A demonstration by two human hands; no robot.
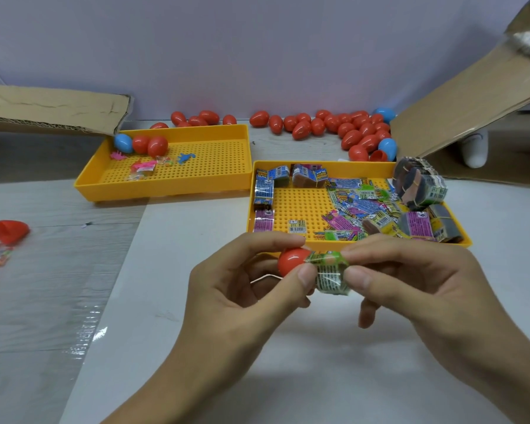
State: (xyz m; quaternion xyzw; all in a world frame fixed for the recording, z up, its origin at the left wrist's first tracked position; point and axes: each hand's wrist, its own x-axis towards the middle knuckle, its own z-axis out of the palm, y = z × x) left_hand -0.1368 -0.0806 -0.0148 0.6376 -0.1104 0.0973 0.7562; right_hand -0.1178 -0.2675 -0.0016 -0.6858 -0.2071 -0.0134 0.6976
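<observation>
My left hand [242,289] pinches a red plastic egg [291,261] between thumb and fingers, just in front of the near tray. My right hand [410,280] pinches a green printed wrapper [329,272] that sits around the egg's right end. Both hands hover above the white table, close together. Much of the egg is hidden inside the wrapper and behind my fingers.
A yellow tray [300,206] of printed wrappers and wrapped bundles lies right behind my hands. A second yellow tray [166,186] at back left holds eggs and small toys. Loose red and blue eggs [349,130] lie by the wall. Cardboard flaps [459,117] stand at both sides; red egg halves [10,231] lie far left.
</observation>
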